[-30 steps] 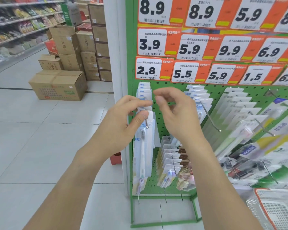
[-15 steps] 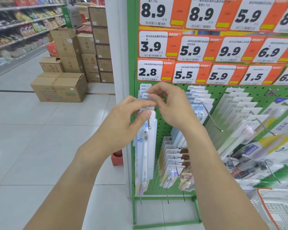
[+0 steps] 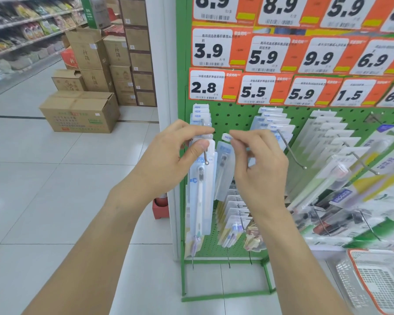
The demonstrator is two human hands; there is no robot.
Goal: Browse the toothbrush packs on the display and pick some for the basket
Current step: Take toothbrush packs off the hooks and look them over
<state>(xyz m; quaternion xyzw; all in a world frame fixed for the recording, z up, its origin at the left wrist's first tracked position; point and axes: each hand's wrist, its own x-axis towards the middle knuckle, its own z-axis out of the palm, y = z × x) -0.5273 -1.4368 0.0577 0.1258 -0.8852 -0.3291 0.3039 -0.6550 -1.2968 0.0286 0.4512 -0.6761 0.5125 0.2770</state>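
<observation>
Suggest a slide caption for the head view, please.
Left hand steadies hooked toothbrush packs while right hand pinches one pack free.

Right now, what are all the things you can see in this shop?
Pegboard rack: one, green, straight ahead.
Price tags: many, orange and white, across the rack's top.
Toothbrush packs: many, mostly clear and white, hanging on metal hooks.
Loose toothbrush pack: one, clear, off its hook, right hand pinching its top.
Front toothbrush pack: one, white brush inside, leftmost hook, left hand holding its top.
Basket: one, white with orange rim, bottom right.
Cardboard boxes: many, brown, stacked on the floor at left.
Shelves: colourful goods, far left.
Left hand: fingers pinching.
Right hand: fingers pinching.
</observation>
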